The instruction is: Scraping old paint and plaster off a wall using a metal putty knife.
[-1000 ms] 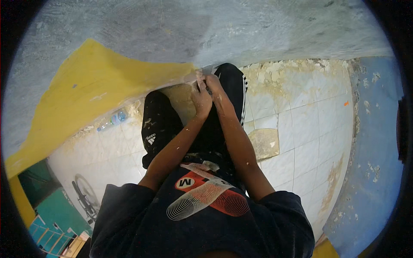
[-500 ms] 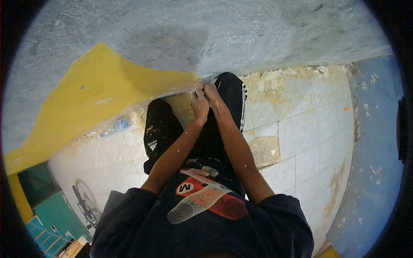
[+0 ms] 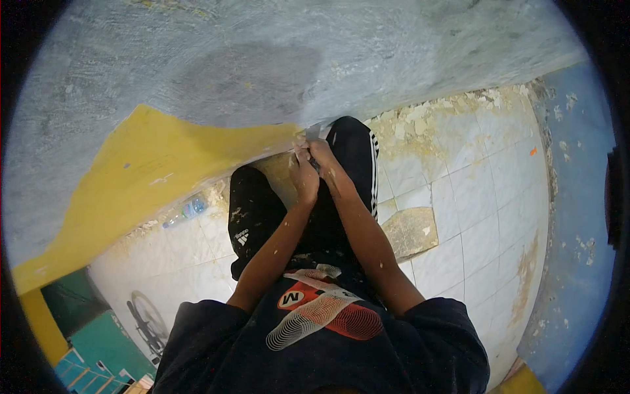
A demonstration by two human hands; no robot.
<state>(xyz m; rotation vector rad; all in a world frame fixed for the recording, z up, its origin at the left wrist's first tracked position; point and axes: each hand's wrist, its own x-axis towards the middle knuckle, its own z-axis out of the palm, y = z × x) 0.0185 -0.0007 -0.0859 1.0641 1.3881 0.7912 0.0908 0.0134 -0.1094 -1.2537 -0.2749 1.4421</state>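
Both hands meet low at the wall, between my bent knees, where the yellow paint [image 3: 190, 141] ends against bare grey plaster [image 3: 367, 59]. My right hand [image 3: 323, 156] is closed around what looks like a scraper [image 3: 313, 132]; its flat grey blade shows above the fingers, against the wall, and the handle is hidden. Right beside it, my left hand [image 3: 304, 176] has its fingers bent together at the pale, chipped paint edge. Whatever those fingers grip is too small and too covered to name.
Paint flakes [image 3: 417, 128] litter the white tiled floor [image 3: 459, 197] along the wall's foot. A clear plastic bottle [image 3: 193, 208] lies left of my knee, a broken tile patch [image 3: 410, 233] right. A flaking blue wall [image 3: 581, 197] bounds the right; a bicycle [image 3: 147, 325] is behind left.
My view has tilted, so the wall and floor sit lower and slightly right in the picture. Both hands keep to the same spot at the paint edge, with slightly more grey blade showing.
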